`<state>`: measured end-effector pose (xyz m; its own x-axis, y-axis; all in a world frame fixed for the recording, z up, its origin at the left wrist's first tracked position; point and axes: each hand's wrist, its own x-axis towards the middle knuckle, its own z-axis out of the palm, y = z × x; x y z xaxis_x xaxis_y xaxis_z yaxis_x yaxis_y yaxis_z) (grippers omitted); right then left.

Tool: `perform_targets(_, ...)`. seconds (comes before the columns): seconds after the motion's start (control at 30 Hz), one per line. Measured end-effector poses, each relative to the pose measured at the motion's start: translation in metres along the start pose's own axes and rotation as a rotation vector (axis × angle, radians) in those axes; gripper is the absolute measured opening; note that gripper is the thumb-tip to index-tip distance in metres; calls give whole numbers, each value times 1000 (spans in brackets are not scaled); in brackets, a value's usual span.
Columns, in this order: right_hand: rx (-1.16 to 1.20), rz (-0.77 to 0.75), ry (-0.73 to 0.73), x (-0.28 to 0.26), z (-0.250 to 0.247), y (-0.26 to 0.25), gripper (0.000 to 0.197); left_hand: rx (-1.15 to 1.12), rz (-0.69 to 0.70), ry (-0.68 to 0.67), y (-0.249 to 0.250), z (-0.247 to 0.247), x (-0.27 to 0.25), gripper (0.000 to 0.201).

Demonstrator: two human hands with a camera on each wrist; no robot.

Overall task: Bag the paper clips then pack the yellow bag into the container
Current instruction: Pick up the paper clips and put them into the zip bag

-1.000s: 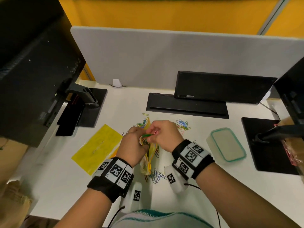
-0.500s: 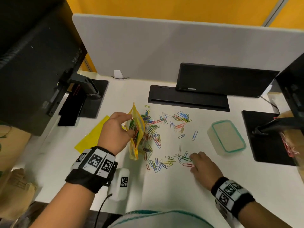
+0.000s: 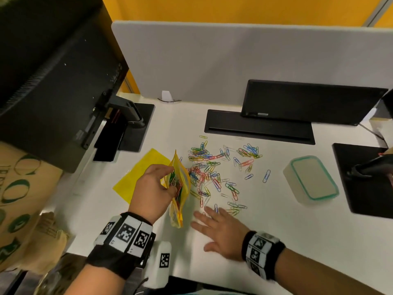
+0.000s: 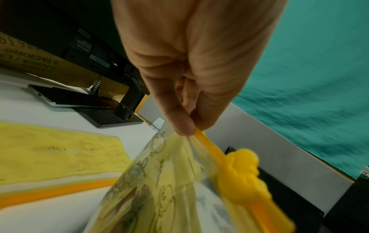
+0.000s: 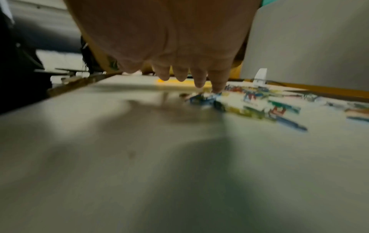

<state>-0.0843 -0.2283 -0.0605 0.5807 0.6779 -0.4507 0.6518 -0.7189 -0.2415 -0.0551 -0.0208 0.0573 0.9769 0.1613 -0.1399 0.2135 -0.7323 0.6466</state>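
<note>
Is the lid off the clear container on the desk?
No, the container sits closed, its teal-rimmed lid still on, apart from the paper clips.

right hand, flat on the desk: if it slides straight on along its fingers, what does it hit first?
Probably the loose paper clips right at the fingertips of the right hand; the right wrist view shows one finger about touching them. The contact is blurred.

Dim indoor light; wrist views motion-blurred, perhaps defocused; edges warped.

My head view looks steeply down over the white desk (image 3: pixel 276 241); both wrist views sit close, sharing its scattered coloured wire paper clips (image 3: pixel 212 173).
</note>
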Motion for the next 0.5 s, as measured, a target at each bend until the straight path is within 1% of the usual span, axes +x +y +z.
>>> perform_targets(0.07, -41, 72, -77, -3, 10, 10, 64, -11, -6, -15, -4, 3, -5, 43)
perform_targets(0.13, -54, 157, -78, 3, 6, 28, 72, -21, -21, -24, -7, 6, -9, 44)
perform_targets(0.17, -42, 174, -80, 7, 0, 37, 78, -26, -35, -27, -9, 6, -11, 44)
perform_targets(0.2, 0, 148, -82, 11, -5, 43, 84, -32, -49, -30, -11, 6, -13, 44)
perform_targets(0.27, 61, 106, -26, 21, -11, 45, 92, -45, -71, -28, -13, 5, -15, 44)
perform_targets(0.33, 31, 22, 6, 35, -18, 33, 92, -49, -81, -25, -14, 5, -16, 44)
perform_targets(0.4, 7, -49, -20, 50, -21, 18, 92, -43, -89, -29, -13, 5, -16, 44)
perform_targets(0.5, 11, -11, -33, 63, -18, 16, 94, -48, -91, -36, -12, 6, -15, 44)
